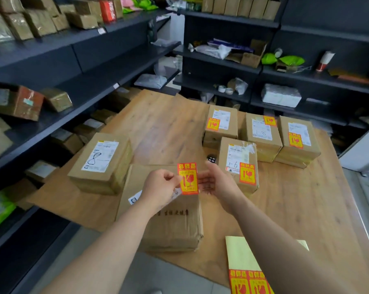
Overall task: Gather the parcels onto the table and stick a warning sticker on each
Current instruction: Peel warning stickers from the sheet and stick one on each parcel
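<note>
**Sticker held between both hands over the big parcel**

On my feed both bare forearms reach forward from the bottom edge and converge at mid-frame. My left hand (160, 187) shows its back to the camera. Its thumb and curled fingers pinch the left edge of a red and yellow warning sticker (188, 178), which stands upright, printed face toward me. My right hand (218, 181) comes in from the other side with the palm turned inward. Its fingers lie nearly straight and slightly spread, tips at the sticker's right edge. I cannot tell whether they actually grip it.

Directly beneath the fingers of both hands lies a large parcel (168, 228), flat on the wooden table (162, 124), its label partly hidden under my left wrist. Beyond my left knuckles and to their left sits a parcel with no sticker (103, 162). Just past my right fingertips is the nearest stickered parcel (238, 166), with three other stickered parcels (262, 136) further out behind it. Below my right forearm, near the table's front edge, lies the sticker sheet (241, 257).
</note>
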